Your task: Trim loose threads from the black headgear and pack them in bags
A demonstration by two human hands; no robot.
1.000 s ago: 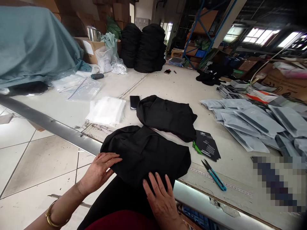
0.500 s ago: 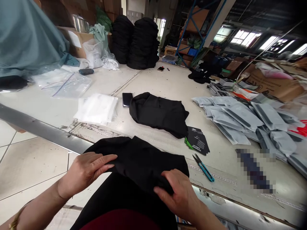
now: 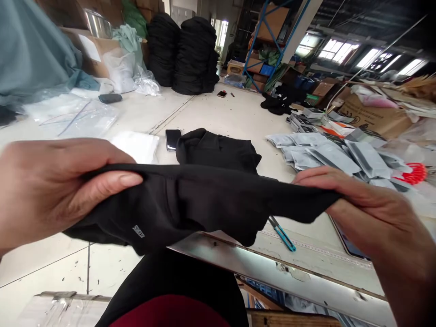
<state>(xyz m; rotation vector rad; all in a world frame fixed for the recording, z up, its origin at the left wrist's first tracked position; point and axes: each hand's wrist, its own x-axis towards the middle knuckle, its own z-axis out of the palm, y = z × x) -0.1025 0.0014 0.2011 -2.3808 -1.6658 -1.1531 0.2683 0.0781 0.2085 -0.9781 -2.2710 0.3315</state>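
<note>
A piece of black stretch fabric (image 3: 190,202) hangs stretched between my hands, above the table's front edge, with a small pale printed mark (image 3: 138,232) near its lower left. My left hand (image 3: 51,190) pinches its left end, thumb on top. My right hand (image 3: 357,200) grips the right end. Behind it, a second black fabric bundle (image 3: 218,152) lies on the table. The held fabric hides the printed card seen earlier. Blue-handled thread snips (image 3: 282,235) show partly below the fabric.
On the pale table (image 3: 218,109) lie a phone (image 3: 173,139), a white folded sheet (image 3: 136,146), clear plastic bags (image 3: 78,119) and many grey packets (image 3: 327,154). Tall stacks of black garments (image 3: 180,54) stand at the far end. Cardboard boxes and blue shelving stand beyond.
Both hands have lifted the black fabric off the table edge and pulled it taut in the air. The view has tilted, and the fabric now covers the printed card and part of the snips.
</note>
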